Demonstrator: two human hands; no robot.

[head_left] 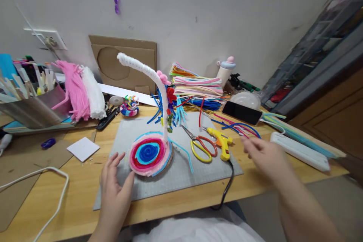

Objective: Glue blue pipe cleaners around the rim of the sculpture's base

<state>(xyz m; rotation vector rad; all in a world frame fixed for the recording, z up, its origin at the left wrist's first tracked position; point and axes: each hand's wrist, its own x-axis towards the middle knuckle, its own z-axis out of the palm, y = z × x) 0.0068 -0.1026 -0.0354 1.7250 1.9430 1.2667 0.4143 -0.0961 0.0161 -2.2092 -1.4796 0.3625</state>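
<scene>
My left hand [115, 179] is open, its fingers spread beside the left edge of a round base [148, 154] coiled from blue, red and pink pipe cleaners. A white wrapped stem [165, 109] rises from this base and curves to the left, with pink and red flower shapes along it. At the right, my right hand [262, 155] has its fingers pinched together at the ends of some pink pipe cleaners [244, 128]; the fingertips are slightly blurred. Between the hands, scissors [202, 147] with red and yellow handles lie beside a yellow hot glue gun [222, 141].
A grey cutting mat [181, 181] lies under the base. Bundles of pipe cleaners [197, 85] are stacked by the wall. A phone [242, 113] and a white power strip [300, 151] lie at the right. The glue gun's black cord [228, 187] runs over the table's front edge.
</scene>
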